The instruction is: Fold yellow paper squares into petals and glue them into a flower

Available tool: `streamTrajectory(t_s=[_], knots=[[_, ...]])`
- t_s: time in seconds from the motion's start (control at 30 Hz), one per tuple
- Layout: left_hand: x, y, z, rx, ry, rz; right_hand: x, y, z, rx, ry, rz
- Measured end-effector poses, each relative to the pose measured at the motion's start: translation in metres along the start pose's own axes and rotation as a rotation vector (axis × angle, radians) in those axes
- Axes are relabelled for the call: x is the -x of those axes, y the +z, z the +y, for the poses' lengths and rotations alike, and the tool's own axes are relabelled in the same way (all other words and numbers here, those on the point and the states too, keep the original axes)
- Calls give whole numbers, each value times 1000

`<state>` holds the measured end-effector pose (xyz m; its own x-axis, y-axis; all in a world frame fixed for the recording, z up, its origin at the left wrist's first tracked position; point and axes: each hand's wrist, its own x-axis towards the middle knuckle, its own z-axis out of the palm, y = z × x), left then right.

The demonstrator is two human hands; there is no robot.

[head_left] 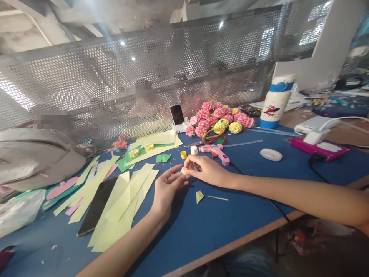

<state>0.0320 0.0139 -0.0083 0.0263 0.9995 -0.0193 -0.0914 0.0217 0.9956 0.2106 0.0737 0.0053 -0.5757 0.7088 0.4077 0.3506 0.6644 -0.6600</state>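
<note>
Over the blue tabletop [245, 227], my two hands meet at a small pale yellow paper piece [183, 171]. The thumb and forefinger of my right hand [206, 171] pinch it from the right. From the other side my left hand [170, 184] holds it at the fingertips, its fingers long and slightly bent. Just below lies a folded yellow paper piece [199, 197], beside a thin yellow strip [218, 198]. Beyond my right hand stand a small white bottle [194, 150] and a loose yellow cap [183, 154].
Yellow paper strips [127, 207] and a dark phone [98, 206] lie left. Behind are a pink glue gun [216, 152], scissors [206, 141], paper flowers [207, 119] and a propped phone [177, 114]. A bottle [277, 102] and power strip [319, 148] stand right.
</note>
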Motion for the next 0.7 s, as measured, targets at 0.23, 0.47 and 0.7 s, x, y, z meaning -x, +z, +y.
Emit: streamTrajectory(t_s=[0.23,0.47,0.7], knots=[[2,2,-2,-17,2,-20,8,1,-2,27,-67,43],[3,2,-1,-17,3,-14,12,1,2,56,-262,122],[3,0,-1,-35,9,-25,11,-2,5,84,-371,131]])
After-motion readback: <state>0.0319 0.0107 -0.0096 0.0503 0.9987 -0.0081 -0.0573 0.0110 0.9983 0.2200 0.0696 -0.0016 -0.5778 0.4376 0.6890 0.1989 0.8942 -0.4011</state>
